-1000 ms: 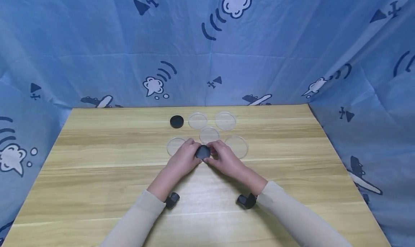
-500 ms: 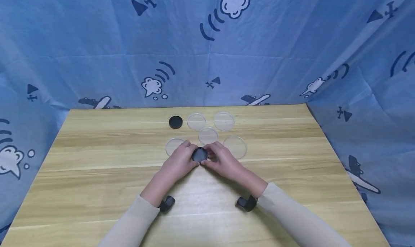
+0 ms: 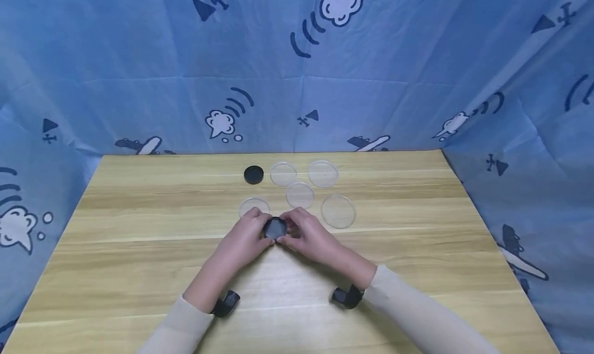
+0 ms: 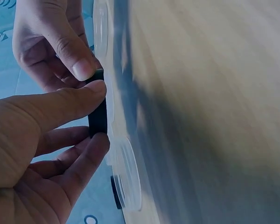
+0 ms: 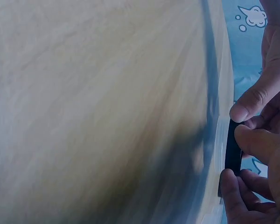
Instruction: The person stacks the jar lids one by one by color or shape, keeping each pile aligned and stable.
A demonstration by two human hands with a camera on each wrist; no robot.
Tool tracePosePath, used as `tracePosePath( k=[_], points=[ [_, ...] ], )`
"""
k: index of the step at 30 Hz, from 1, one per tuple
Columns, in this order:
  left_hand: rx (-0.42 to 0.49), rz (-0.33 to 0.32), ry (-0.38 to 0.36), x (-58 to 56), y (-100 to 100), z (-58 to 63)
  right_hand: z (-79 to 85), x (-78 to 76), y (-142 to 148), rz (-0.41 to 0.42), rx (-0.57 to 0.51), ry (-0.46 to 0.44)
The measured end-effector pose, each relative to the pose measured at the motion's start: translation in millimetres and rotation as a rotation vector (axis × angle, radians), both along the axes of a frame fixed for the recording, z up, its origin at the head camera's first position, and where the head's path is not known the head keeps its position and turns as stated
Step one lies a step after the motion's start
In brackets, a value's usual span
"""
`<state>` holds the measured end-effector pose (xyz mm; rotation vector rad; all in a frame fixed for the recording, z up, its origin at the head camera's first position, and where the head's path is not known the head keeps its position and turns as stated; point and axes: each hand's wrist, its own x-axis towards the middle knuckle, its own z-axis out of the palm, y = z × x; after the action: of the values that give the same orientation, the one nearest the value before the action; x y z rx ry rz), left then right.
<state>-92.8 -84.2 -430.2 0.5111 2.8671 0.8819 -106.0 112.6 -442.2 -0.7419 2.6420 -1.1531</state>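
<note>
A small black round disc with a raised rim (image 3: 276, 229) is held between both hands, just in front of the clear round lids. My left hand (image 3: 246, 239) pinches its left edge, thumb nearest me and fingertips on the far side. On the opposite edge, my right hand (image 3: 310, 235) pinches it in the same way. The left wrist view shows the disc (image 4: 98, 116) edge-on, with the thumbs of both hands close together at one end. Fingertips cover parts of its rim in the right wrist view, where the black disc (image 5: 233, 149) also appears edge-on.
A second black round piece (image 3: 253, 175) lies at the back of the wooden table (image 3: 139, 251). Several clear round lids lie near it, including one at the back (image 3: 323, 174) and a larger one on the right (image 3: 338, 211). A blue patterned curtain (image 3: 260, 44) stands behind.
Both hands have moved left and nearer to me with the black disc between them. The clear lid on the right is now uncovered. The other pieces stay in place.
</note>
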Motion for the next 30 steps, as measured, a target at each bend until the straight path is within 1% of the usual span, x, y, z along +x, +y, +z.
tracePosePath(
  k=[6, 10, 16, 21, 24, 30],
  points=[
    [0.015, 0.022, 0.000, 8.6, -9.2, -2.4, 0.0, 4.5, -9.2, 0.027, 0.022, -0.022],
    [0.008, 0.042, -0.007, 15.8, -16.4, -3.2, -1.7, 8.0, -16.3, 0.050, 0.045, -0.016],
    [-0.001, 0.067, -0.032, 25.9, -26.2, -4.1, -4.6, 13.5, -27.1, 0.079, 0.036, -0.035],
    [-0.005, 0.079, -0.053, 31.0, -33.0, -3.3, -6.3, 16.4, -34.3, 0.100, 0.041, -0.035],
    [-0.012, 0.084, -0.063, 33.9, -36.3, -4.0, -8.5, 18.0, -37.6, 0.116, 0.054, -0.018],
    [-0.010, 0.084, -0.057, 36.7, -39.6, -6.6, -11.1, 20.2, -41.0, 0.126, 0.061, 0.000]
  ],
)
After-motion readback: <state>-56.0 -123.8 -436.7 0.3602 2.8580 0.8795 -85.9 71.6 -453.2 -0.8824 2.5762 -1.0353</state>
